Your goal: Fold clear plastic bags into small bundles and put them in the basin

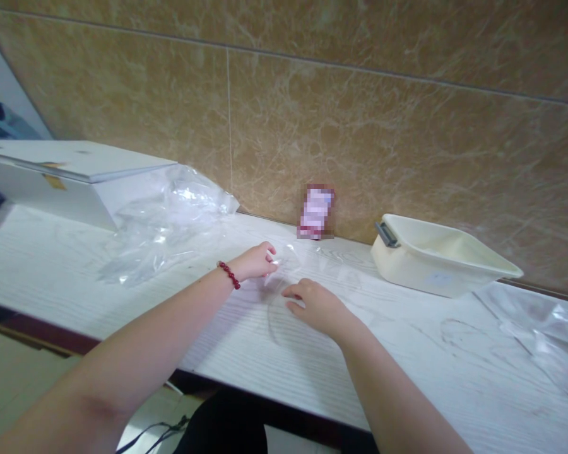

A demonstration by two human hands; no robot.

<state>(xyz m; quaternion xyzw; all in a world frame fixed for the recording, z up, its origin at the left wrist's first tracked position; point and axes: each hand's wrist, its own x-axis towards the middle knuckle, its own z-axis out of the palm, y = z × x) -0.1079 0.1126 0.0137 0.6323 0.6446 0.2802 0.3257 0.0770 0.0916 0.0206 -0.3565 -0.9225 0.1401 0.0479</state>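
Observation:
My left hand (255, 260), with a red bead bracelet (229, 275) at the wrist, pinches a small clear plastic bag (288, 263) over the white tabletop. The bag is so transparent that its outline is hard to follow. Just to the right and nearer to me is my right hand (313, 305). Its thumb and fingers are curved but apart, and nothing shows between them. A faint curved clear edge runs below these fingertips; I cannot tell whether they touch it.
A pile of clear plastic bags (170, 221) lies at left beside a white box (71, 183). A blurred-out phone (316, 211) leans on the marbled wall (284, 120). A cream bin (421, 271) with a grey handle stands right, and more clear plastic (549, 328) lies beyond it.

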